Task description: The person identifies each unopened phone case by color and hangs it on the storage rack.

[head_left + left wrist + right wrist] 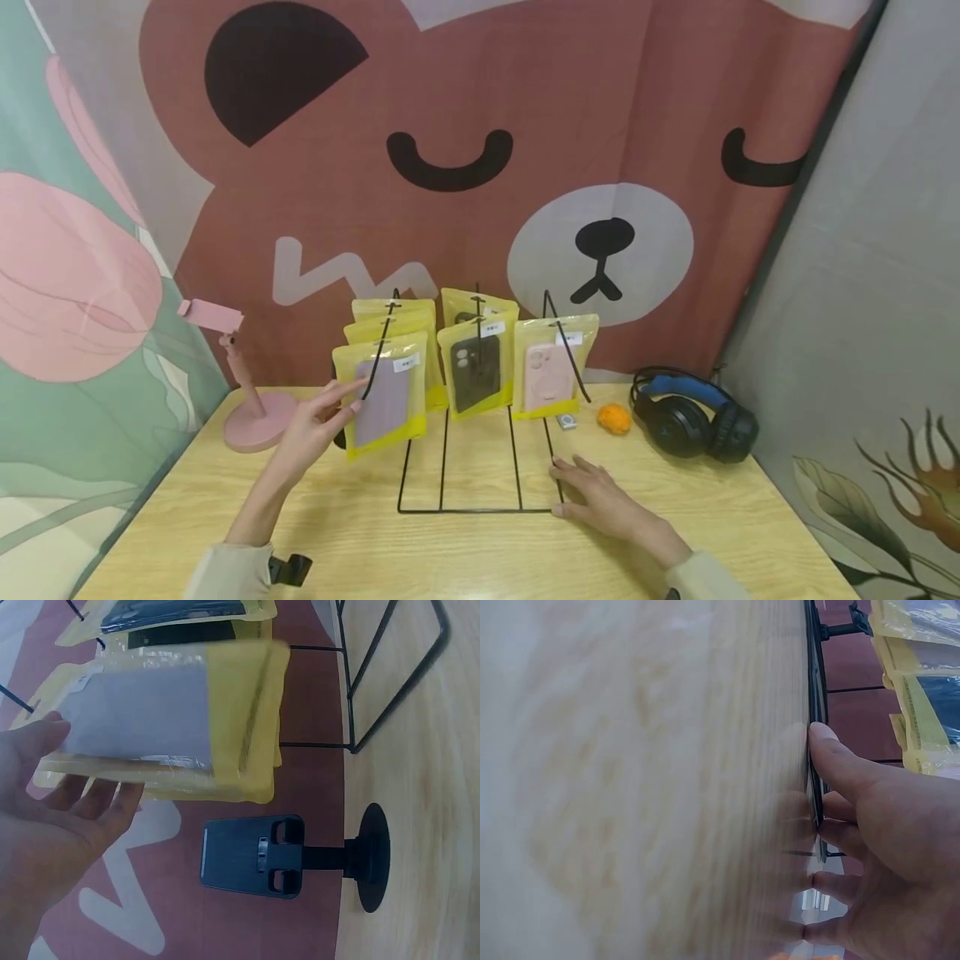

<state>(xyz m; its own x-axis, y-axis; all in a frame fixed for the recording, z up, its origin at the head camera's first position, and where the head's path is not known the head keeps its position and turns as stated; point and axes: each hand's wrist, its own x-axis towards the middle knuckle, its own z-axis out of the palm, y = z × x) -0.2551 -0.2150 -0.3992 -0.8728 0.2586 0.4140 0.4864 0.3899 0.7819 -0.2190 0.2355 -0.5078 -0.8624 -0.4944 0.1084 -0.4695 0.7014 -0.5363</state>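
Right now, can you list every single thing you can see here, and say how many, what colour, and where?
Black wire display rack: one, black, middle of the table.
Yellow plastic phone-case packets: about six, yellow, hanging on the rack; the front ones hold lilac, black and pink cases.
Pink phone stand: one, pink, table's left.
Black phone holder: one, black, behind the left packets.
Orange fuzzy ball: one, orange, right of the rack.
Small silver clip: one, silver, beside the ball.
Black-and-blue headphones: one, far right.
Pale wooden table: one, light wood.
Bear cloth backdrop: one, brown, behind.
Left hand: touching the lilac packet.
Right hand: resting on the rack's base.
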